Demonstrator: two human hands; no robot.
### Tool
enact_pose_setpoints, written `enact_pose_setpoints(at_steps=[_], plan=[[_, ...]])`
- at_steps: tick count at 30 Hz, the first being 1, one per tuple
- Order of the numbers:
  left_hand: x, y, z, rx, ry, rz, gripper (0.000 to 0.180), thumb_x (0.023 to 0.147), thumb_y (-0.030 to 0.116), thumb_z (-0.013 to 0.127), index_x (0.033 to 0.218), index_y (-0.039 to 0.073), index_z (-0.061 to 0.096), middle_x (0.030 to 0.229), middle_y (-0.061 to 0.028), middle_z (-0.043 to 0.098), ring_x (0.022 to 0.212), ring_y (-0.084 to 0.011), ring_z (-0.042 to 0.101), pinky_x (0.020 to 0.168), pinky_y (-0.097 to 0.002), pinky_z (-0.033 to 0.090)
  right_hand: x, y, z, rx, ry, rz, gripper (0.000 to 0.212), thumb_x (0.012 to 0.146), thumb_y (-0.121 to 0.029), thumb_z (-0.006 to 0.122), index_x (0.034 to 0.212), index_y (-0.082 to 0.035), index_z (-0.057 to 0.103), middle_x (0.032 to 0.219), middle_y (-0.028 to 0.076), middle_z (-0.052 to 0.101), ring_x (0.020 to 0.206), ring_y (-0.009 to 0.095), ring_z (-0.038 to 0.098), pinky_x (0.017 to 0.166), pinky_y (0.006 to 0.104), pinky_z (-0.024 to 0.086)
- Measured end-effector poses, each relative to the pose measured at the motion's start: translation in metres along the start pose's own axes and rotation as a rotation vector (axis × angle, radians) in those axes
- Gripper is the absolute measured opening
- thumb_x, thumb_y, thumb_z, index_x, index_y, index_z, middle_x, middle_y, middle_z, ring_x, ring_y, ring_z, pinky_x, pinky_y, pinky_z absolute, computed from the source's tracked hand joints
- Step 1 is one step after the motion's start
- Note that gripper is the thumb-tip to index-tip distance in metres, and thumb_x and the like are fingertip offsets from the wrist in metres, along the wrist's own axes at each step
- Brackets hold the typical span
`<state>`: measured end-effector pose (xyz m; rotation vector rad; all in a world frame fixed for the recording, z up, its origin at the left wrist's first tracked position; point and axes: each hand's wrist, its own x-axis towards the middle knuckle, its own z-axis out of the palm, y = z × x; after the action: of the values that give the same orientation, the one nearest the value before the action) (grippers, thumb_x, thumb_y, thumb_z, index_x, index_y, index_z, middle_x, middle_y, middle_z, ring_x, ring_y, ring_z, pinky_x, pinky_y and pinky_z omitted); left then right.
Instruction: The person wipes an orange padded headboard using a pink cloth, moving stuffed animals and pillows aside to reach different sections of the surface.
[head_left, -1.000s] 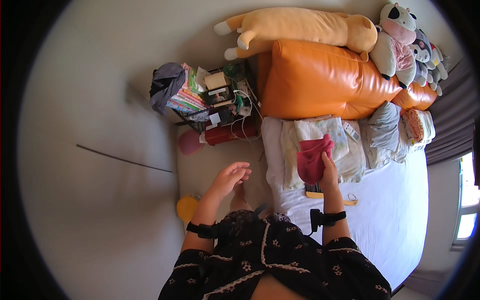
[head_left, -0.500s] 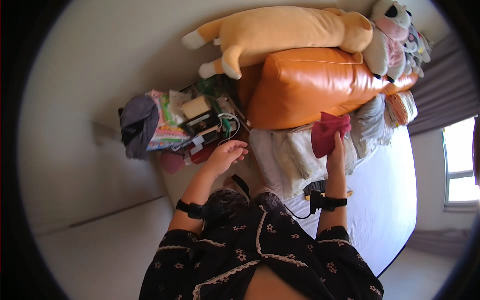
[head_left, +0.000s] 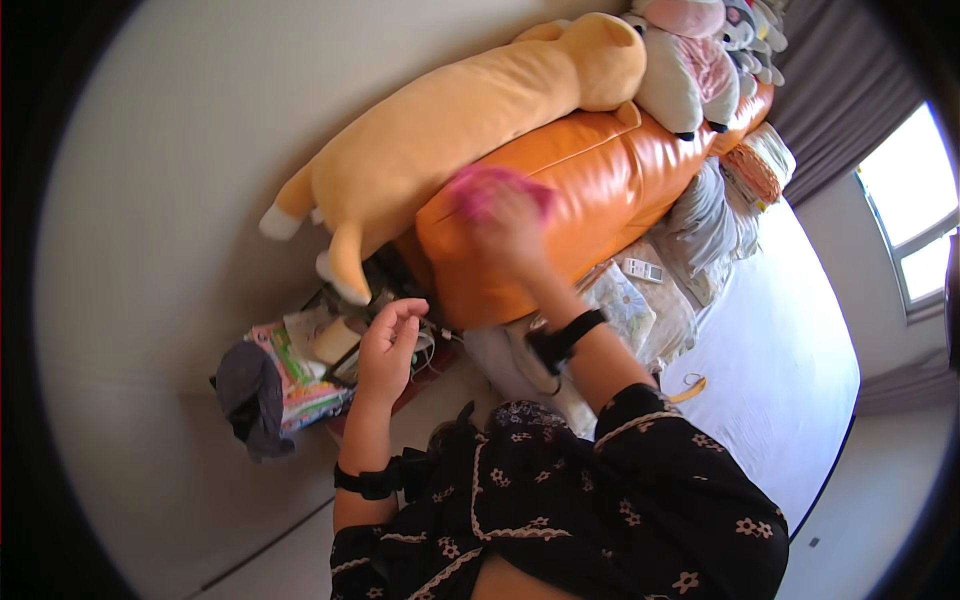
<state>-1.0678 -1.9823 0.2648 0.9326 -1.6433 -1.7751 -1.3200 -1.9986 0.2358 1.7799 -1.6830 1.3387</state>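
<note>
A pink cloth (head_left: 475, 187) lies pressed against the near left part of the orange leather headboard (head_left: 610, 165). My right hand (head_left: 508, 228) is on the cloth, blurred by motion, with its fingers partly hidden. Above the cloth stretches a long tan plush animal (head_left: 440, 120), lying along the headboard's top. My left hand (head_left: 388, 345) is raised beside the headboard's left end, near the cluttered bedside stand. Its fingers are apart and slightly bent, and it holds nothing.
On the left stand sit packages (head_left: 295, 370) and a dark grey bag (head_left: 250, 395). A white remote (head_left: 643, 270) lies on patterned bedding (head_left: 668, 310). More plush toys (head_left: 685, 85) rest on the headboard's far right. The white mattress (head_left: 760, 330) extends right toward a window (head_left: 915, 200).
My right hand has carried the cloth left and up from over the bedding onto the headboard. My left hand has shifted left and turned upward. The view has tilted and moved.
</note>
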Motion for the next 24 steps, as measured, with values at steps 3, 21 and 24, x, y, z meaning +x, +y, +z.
enact_pose_setpoints(at_steps=[3, 21, 24], plan=[[0.048, 0.031, 0.044, 0.689, 0.179, 0.594, 0.033, 0.080, 0.001, 0.054, 0.113, 0.000, 0.055, 0.110, -0.0157, 0.059, 0.104, -0.0320, 0.054, 0.092, -0.0374, 0.041, 0.003, -0.042, -0.024, 0.077, -0.285, 0.080, 0.043, 0.073, -0.017, 0.066, 0.115, -0.015, 0.061, 0.130, 0.006, 0.052, 0.125, 0.030, 0.042, 0.105, 0.0471, 0.031], [0.122, 0.012, 0.107, 1.314, 0.356, 0.577, 0.044, 0.077, 0.016, 0.057, 0.119, 0.006, 0.053, 0.127, -0.0124, 0.051, 0.121, -0.0324, 0.041, 0.104, -0.0491, 0.027, 0.015, 0.144, -0.038, -0.042, -0.066, 0.213, 0.028, 0.071, -0.017, 0.065, 0.098, -0.015, 0.067, 0.108, 0.007, 0.063, 0.109, 0.030, 0.053, 0.093, 0.0450, 0.040], [0.122, 0.009, 0.107, 1.347, 0.377, 0.572, 0.044, 0.074, 0.014, 0.057, 0.116, 0.004, 0.053, 0.125, -0.0132, 0.051, 0.120, -0.0342, 0.041, 0.104, -0.0482, 0.028, 0.008, 0.069, -0.046, 0.160, -0.367, -0.013, 0.045, 0.066, -0.014, 0.067, 0.111, -0.018, 0.064, 0.119, 0.001, 0.060, 0.119, 0.025, 0.048, 0.097, 0.0469, 0.037]])
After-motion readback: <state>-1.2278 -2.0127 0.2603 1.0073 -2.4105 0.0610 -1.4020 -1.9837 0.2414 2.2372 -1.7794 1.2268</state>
